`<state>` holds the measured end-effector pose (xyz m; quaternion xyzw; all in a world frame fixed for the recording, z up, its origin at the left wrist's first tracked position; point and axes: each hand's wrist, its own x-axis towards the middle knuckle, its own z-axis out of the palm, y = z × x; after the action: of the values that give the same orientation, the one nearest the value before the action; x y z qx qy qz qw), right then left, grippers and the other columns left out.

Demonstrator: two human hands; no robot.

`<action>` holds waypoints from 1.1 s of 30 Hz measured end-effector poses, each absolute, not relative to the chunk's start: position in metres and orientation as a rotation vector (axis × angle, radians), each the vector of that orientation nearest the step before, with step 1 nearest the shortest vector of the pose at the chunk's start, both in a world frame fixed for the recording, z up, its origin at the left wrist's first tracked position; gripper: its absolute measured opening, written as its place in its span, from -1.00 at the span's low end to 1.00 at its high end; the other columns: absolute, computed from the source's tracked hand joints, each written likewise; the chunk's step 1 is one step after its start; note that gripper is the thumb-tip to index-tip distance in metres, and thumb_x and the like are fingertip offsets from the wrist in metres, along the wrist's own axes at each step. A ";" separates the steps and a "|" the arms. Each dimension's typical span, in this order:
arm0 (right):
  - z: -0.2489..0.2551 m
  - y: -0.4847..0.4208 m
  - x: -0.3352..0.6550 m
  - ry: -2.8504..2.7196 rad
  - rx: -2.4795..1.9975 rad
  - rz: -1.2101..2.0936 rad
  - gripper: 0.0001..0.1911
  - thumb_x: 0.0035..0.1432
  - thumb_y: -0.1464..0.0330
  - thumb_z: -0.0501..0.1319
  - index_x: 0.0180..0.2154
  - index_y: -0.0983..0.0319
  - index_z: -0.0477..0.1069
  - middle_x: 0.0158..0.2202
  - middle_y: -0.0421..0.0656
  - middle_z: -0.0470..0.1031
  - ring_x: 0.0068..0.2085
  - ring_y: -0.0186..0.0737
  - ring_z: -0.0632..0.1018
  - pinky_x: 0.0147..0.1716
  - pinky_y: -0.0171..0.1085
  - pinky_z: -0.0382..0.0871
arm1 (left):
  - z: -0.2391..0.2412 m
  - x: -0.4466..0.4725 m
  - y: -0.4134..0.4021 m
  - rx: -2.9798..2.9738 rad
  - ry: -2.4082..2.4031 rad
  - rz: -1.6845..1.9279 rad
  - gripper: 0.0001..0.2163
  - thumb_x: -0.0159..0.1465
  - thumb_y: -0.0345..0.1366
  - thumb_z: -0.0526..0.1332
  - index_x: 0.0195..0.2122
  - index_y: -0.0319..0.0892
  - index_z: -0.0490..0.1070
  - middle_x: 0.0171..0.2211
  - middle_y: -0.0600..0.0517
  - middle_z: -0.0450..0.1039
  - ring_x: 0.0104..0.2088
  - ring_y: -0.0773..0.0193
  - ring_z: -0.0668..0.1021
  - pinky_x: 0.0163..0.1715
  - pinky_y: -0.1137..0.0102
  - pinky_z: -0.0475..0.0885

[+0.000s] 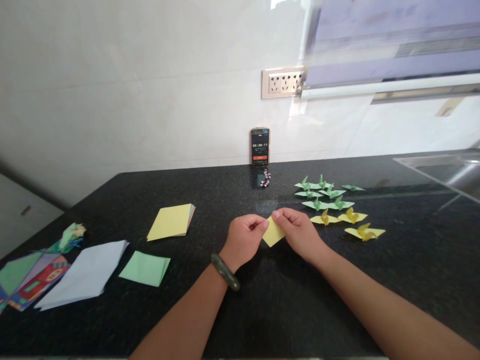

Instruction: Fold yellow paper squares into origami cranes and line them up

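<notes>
A small folded yellow paper (273,234) is held between both hands just above the black countertop (285,305). My left hand (243,239) pinches its left edge with curled fingers; a dark green bangle (225,272) sits on that wrist. My right hand (298,232) pinches the paper's top right edge. To the right lie several folded green paper cranes (323,194) and three yellow paper cranes (350,223).
A stack of yellow square paper (170,221) lies left of the hands, with a green sheet (145,268), white sheets (84,275) and patterned paper (33,280) farther left. A phone showing a timer (260,146) leans on the wall. A steel sink (446,167) is at the right.
</notes>
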<state>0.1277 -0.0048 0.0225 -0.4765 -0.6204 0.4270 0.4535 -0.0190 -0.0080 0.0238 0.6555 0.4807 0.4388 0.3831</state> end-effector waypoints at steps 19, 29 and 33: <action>0.022 -0.003 0.122 -1.458 -1.247 1.405 -0.74 -0.08 0.22 0.26 -0.54 0.29 0.32 -0.62 -0.21 0.43 -0.64 -0.46 0.31 -0.64 -0.43 0.18 | 0.022 -0.020 -0.001 1.408 1.325 1.399 -0.85 0.06 -0.26 0.24 -0.45 -0.25 0.50 -0.52 0.02 0.52 -0.51 0.32 0.49 -0.48 0.46 0.34; 0.020 0.001 0.133 -1.499 -1.201 1.446 -0.69 -0.02 0.19 0.24 -0.56 0.28 0.30 -0.67 -0.26 0.39 -0.66 -0.48 0.31 -0.65 -0.46 0.17 | 0.029 -0.022 0.000 1.257 1.143 1.315 -0.78 0.09 -0.20 0.22 -0.42 -0.29 0.48 -0.56 0.04 0.45 -0.54 0.35 0.43 -0.50 0.46 0.31; 0.018 0.004 0.133 -1.369 -1.119 1.365 -0.66 0.03 0.14 0.20 -0.57 0.27 0.28 -0.67 -0.28 0.34 -0.63 -0.46 0.33 -0.64 -0.46 0.21 | 0.025 -0.022 0.001 1.137 1.066 1.253 -0.79 0.06 -0.22 0.25 -0.41 -0.29 0.47 -0.55 0.02 0.46 -0.51 0.33 0.46 -0.44 0.42 0.36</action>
<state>0.1333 0.0044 0.0183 -0.4502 -0.5506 0.5494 0.4385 -0.0221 0.0012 0.0250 0.4786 0.4485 0.5272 0.5402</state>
